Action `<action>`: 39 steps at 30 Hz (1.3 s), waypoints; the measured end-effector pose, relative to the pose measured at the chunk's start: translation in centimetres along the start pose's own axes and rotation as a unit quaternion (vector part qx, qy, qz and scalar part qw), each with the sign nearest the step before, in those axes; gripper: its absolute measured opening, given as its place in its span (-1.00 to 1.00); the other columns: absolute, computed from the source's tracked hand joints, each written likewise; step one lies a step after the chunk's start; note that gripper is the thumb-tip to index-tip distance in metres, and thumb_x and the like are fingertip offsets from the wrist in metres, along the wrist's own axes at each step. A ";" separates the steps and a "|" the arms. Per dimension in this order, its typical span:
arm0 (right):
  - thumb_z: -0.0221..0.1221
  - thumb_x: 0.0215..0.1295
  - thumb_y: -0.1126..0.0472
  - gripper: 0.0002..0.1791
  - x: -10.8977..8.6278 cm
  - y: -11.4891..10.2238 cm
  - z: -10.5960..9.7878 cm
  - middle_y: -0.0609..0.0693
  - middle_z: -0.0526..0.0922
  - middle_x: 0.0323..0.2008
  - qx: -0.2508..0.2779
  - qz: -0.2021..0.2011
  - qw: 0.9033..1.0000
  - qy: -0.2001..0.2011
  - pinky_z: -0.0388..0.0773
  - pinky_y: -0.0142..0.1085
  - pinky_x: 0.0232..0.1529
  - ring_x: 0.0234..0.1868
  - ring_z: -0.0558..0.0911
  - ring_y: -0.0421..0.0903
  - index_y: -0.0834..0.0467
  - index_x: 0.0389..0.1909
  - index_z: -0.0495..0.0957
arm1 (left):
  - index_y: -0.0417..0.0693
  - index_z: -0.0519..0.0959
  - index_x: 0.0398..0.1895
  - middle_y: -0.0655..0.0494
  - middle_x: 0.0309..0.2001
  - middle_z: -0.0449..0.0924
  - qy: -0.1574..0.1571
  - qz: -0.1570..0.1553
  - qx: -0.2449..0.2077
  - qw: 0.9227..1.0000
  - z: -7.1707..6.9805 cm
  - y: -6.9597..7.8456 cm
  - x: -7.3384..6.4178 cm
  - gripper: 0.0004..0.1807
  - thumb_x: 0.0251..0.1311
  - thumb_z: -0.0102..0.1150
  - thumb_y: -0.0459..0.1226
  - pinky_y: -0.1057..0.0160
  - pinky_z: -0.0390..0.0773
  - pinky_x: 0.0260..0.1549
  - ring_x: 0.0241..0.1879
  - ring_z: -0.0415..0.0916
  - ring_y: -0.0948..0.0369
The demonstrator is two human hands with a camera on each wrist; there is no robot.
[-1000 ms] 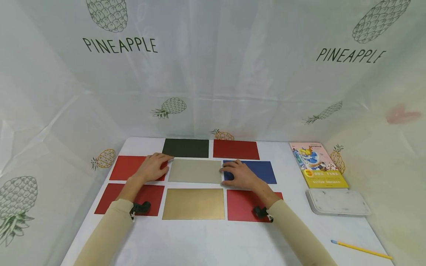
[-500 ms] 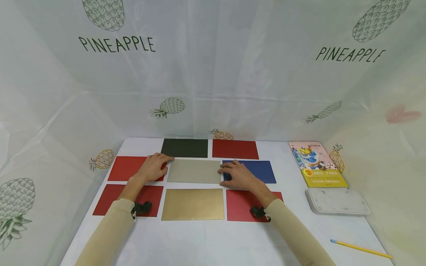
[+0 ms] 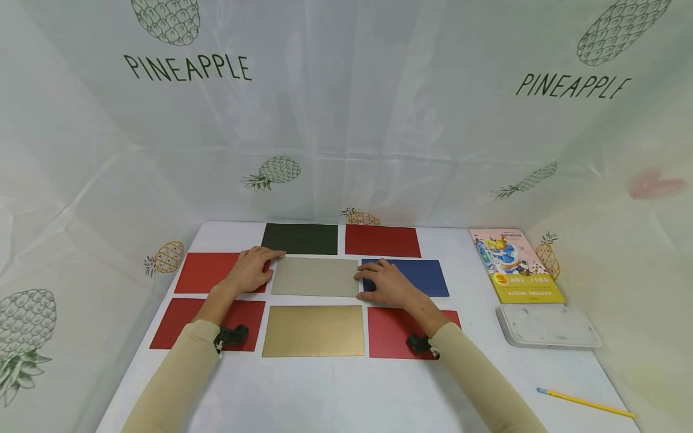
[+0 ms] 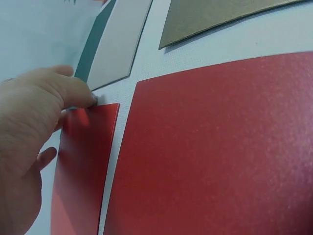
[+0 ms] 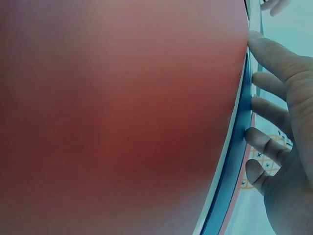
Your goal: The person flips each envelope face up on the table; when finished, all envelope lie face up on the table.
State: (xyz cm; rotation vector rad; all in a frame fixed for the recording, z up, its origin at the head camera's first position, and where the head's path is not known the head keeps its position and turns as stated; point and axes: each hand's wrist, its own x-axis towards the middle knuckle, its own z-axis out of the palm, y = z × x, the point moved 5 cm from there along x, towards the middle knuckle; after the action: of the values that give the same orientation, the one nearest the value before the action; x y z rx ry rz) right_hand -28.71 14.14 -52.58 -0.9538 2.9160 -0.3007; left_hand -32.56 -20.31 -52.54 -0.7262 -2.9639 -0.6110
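Observation:
A flat beige card (image 3: 315, 276) lies in the middle of the table, between the two hands. My left hand (image 3: 249, 272) spreads over a red card (image 3: 203, 273), fingertips right at the beige card's left edge. In the left wrist view, the thumb (image 4: 80, 94) reaches the gap between those two cards. Over a blue card (image 3: 425, 278), my right hand (image 3: 388, 285) has its fingers loosely spread, tips at the beige card's right edge. The right wrist view shows these fingers (image 5: 269, 110) apart from one another, with nothing gripped.
Dark green (image 3: 300, 239) and dark red (image 3: 383, 240) cards lie behind; a gold card (image 3: 314, 331) lies in front, between a deep red (image 3: 178, 322) and a pinkish-red card (image 3: 387, 331). To the right are a book (image 3: 517, 264), a metal case (image 3: 549, 326) and a yellow pencil (image 3: 587, 403).
The head view has shifted slightly. Both hands stay in nearly the same place beside the beige card, and the cards keep their layout.

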 end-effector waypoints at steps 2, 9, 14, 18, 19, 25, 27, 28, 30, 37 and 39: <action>0.29 0.24 -0.24 -0.41 0.0 0.0 0.0 -0.07 0.49 0.33 0.000 0.002 1.000 -0.001 0.42 0.11 0.22 0.31 0.39 0.02 -0.11 0.25 0.58 | 0.04 0.49 0.36 -0.12 0.24 0.53 0.003 -0.005 -0.014 1.000 -0.1 -0.1 0.0 -0.40 0.20 0.25 -0.37 -0.35 0.15 0.26 0.27 0.35 -0.14; 0.30 0.24 -0.22 -0.43 0.0 0.0 0.0 -0.06 0.49 0.33 0.010 -0.002 1.000 0.008 0.43 0.15 0.21 0.31 0.40 0.04 -0.09 0.24 0.59 | 0.07 0.52 0.33 -0.07 0.20 0.57 0.028 -0.011 -0.047 0.998 -0.2 -0.4 0.0 -0.41 0.19 0.32 -0.37 -0.34 0.13 0.23 0.25 0.34 -0.11; 0.31 0.23 -0.22 -0.42 0.0 0.0 0.1 -0.08 0.49 0.33 0.008 0.001 1.000 0.010 0.44 0.13 0.20 0.30 0.40 0.03 -0.10 0.23 0.60 | 0.09 0.58 0.25 -0.04 0.16 0.60 0.052 -0.003 -0.062 0.997 -0.5 -0.5 0.0 -0.46 0.16 0.36 -0.36 -0.33 0.17 0.21 0.21 0.39 -0.09; 0.31 0.23 -0.22 -0.40 -0.1 0.1 0.1 -0.08 0.49 0.33 0.010 0.000 1.000 0.010 0.43 0.18 0.20 0.30 0.40 0.04 -0.08 0.25 0.59 | 0.11 0.65 0.15 0.00 0.12 0.63 0.078 0.009 -0.067 0.995 -0.9 -0.6 -0.1 -0.53 0.14 0.39 -0.35 -0.33 0.20 0.18 0.15 0.45 -0.07; 0.31 0.23 -0.23 -0.39 -0.1 0.1 0.1 -0.08 0.48 0.33 0.012 0.000 1.000 0.009 0.42 0.20 0.21 0.31 0.40 0.04 -0.07 0.26 0.58 | 0.12 0.66 0.13 0.01 0.11 0.64 0.084 0.010 -0.066 0.994 -1.0 -0.6 -0.2 -0.55 0.14 0.39 -0.35 -0.32 0.20 0.17 0.14 0.45 -0.06; 0.32 0.18 -0.28 -0.32 -0.1 0.4 0.3 -0.10 0.45 0.36 0.012 0.002 1.000 -0.002 0.40 0.22 0.23 0.32 0.37 0.02 -0.10 0.29 0.55 | 0.15 0.71 0.05 0.03 0.06 0.68 0.102 0.014 -0.062 0.993 -1.5 -0.5 -0.3 -0.63 0.15 0.42 -0.32 -0.31 0.21 0.16 0.12 0.47 -0.04; 0.32 0.18 -0.29 -0.31 -0.1 0.5 0.3 -0.11 0.44 0.37 0.013 0.003 1.000 -0.006 0.39 0.20 0.24 0.33 0.36 0.02 -0.10 0.30 0.54 | 0.14 0.71 0.04 0.03 0.04 0.69 0.101 0.010 -0.063 0.993 -1.6 -0.5 -0.4 -0.64 0.15 0.42 -0.31 -0.30 0.21 0.17 0.11 0.47 -0.03; 0.33 0.17 -0.29 -0.30 -0.1 0.5 0.3 -0.11 0.44 0.37 0.016 0.003 1.000 -0.006 0.39 0.19 0.24 0.33 0.36 0.02 -0.10 0.30 0.55 | 0.13 0.71 0.05 0.03 0.03 0.69 0.100 0.008 -0.062 0.993 -1.6 -0.5 -0.5 -0.64 0.16 0.42 -0.30 -0.30 0.20 0.18 0.11 0.47 -0.03; 0.33 0.17 -0.28 -0.31 -0.1 0.5 0.4 -0.11 0.45 0.36 0.021 0.002 1.000 -0.005 0.39 0.17 0.24 0.32 0.36 0.02 -0.09 0.30 0.55 | 0.13 0.72 0.05 0.04 0.02 0.71 0.100 0.003 -0.063 0.993 -1.7 -0.5 -0.5 -0.64 0.16 0.43 -0.29 -0.28 0.20 0.19 0.10 0.48 -0.02; 0.32 0.21 -0.22 -0.41 -0.2 0.6 0.3 -0.12 0.47 0.34 0.038 -0.010 0.999 0.004 0.37 0.17 0.24 0.32 0.38 0.01 -0.10 0.24 0.59 | 0.13 0.71 0.08 0.11 -0.07 0.74 0.098 -0.005 -0.057 0.994 -1.9 -0.3 -0.6 -0.61 0.15 0.45 -0.23 -0.23 0.20 0.21 0.06 0.48 0.04; 0.30 0.24 -0.21 -0.45 -0.3 0.6 0.3 -0.14 0.48 0.34 0.046 -0.014 0.999 0.003 0.37 0.17 0.24 0.32 0.38 -0.01 -0.12 0.22 0.60 | 0.12 0.70 0.09 0.12 -0.11 0.74 0.099 -0.007 -0.057 0.993 -2.0 -0.2 -0.7 -0.60 0.14 0.46 -0.22 -0.22 0.21 0.21 0.04 0.48 0.04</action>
State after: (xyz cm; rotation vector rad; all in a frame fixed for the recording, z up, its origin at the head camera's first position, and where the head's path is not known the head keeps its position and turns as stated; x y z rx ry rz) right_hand -28.82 14.76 -53.00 -0.9812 2.8689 -0.4365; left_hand -32.20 -21.52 -50.90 -0.6127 -2.7741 -0.8073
